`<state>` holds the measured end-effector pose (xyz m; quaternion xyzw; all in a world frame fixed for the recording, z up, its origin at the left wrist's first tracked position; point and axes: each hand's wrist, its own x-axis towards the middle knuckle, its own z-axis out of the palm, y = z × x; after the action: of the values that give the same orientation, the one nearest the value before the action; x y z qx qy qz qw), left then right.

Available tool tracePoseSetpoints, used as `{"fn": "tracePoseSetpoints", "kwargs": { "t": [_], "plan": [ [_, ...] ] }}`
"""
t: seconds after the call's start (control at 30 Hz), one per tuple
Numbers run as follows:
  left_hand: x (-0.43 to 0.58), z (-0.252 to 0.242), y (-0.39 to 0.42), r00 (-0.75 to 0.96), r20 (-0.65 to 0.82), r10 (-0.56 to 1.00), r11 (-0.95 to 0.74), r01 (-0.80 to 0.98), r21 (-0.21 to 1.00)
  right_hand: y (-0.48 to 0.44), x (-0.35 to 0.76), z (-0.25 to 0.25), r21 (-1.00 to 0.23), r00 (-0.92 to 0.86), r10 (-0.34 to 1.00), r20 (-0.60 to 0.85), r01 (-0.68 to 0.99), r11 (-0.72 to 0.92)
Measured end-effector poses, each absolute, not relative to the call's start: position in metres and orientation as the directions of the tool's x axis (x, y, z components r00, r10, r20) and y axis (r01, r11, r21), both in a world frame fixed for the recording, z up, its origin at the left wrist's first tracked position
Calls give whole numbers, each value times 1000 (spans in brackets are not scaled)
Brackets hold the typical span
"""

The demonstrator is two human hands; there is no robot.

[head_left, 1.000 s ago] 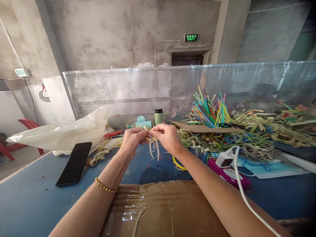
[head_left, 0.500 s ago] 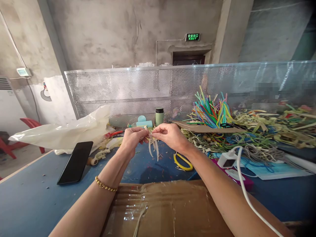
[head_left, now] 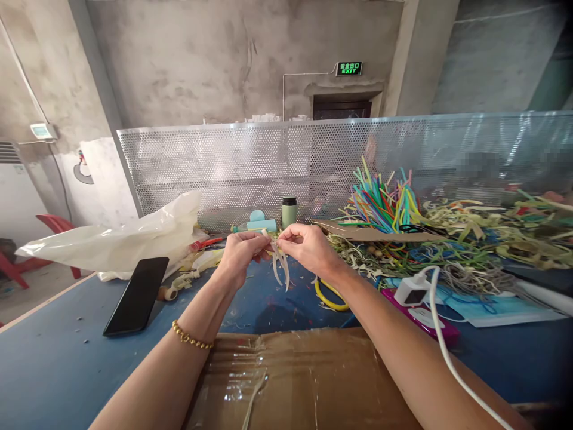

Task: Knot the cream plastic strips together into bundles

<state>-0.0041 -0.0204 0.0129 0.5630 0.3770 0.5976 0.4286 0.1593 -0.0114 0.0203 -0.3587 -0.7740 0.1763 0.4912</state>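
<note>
My left hand (head_left: 240, 254) and my right hand (head_left: 308, 249) meet above the blue table (head_left: 54, 352), fingertips pinched together. Between them hangs a small bunch of pale cream strips (head_left: 281, 267), their loose ends dangling down. Both hands grip the top of that bunch. A gold bead bracelet (head_left: 190, 339) is on my left wrist. Right of my hands lies a big heap of coloured and cream strips (head_left: 447, 239).
A taped cardboard box (head_left: 290, 382) sits close in front of me. A black phone (head_left: 137, 295), a white plastic bag (head_left: 120, 242), yellow-handled scissors (head_left: 329, 295), a green flask (head_left: 289, 211), a white charger with cable (head_left: 414, 289) and a perforated metal screen (head_left: 268, 167) surround the work spot.
My hands stay almost in place; the fingers shift slightly on the strips. The view has drifted a little, showing more of the yellow scissors.
</note>
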Motion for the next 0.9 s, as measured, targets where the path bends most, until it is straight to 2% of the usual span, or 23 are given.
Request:
{"fn": "tracePoseSetpoints", "kwargs": {
  "t": [0.2, 0.37, 0.47, 0.53, 0.6, 0.7, 0.9],
  "plan": [
    [-3, 14, -21, 5, 341, 940, -339, -100, 935, -15, 158, 20, -618, -297, 715, 633, 363, 698],
    [-5, 16, -23, -67, 336, 940, -342, -179, 923, -20, 154, 19, -573, -318, 685, 655, 382, 725],
    [-7, 16, -21, -140, 353, 925, -375, -189, 908, -24, 152, 21, -718, -305, 770, 561, 285, 635],
    [-7, 15, -20, -169, 377, 911, -404, -180, 897, -26, 151, 22, -849, -314, 845, 432, 173, 499],
    [-7, 14, -18, -175, 410, 895, -438, -174, 882, -26, 151, 22, -930, -337, 887, 316, 74, 359],
    [-5, 12, -18, -170, 445, 879, -471, -176, 864, -24, 151, 20, -970, -373, 898, 233, -27, 241],
    [-3, 9, -16, -156, 468, 870, -491, -173, 854, -26, 144, 15, -977, -419, 883, 211, -82, 195]
  ]
}}
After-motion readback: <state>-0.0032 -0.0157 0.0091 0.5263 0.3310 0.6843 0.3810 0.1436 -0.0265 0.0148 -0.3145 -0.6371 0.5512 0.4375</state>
